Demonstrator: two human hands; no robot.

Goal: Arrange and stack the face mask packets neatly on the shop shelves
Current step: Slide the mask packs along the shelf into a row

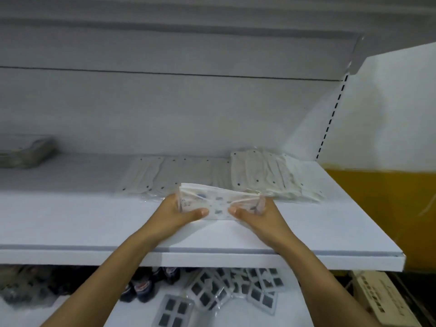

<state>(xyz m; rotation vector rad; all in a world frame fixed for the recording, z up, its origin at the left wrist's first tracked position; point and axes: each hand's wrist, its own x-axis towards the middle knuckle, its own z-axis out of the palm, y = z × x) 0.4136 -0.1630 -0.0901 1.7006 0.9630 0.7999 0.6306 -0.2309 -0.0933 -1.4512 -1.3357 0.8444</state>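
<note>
A small stack of white face mask packets point(218, 201) stands on edge on the white shelf point(70, 220), near the middle. My left hand point(179, 214) grips its left end, thumb across the front. My right hand point(256, 215) grips the right end the same way. Behind the stack, more clear-wrapped mask packets lie flat: a row point(169, 175) in the centre and a thicker, fanned pile point(271, 178) toward the right end of the shelf.
A grey pile of packets point(26, 151) sits at the shelf's back left. Below the shelf lie dark bottles point(141, 286) and packets with black squares point(226, 291). A white power strip point(387, 300) lies lower right, beside a yellow wall point(387, 208).
</note>
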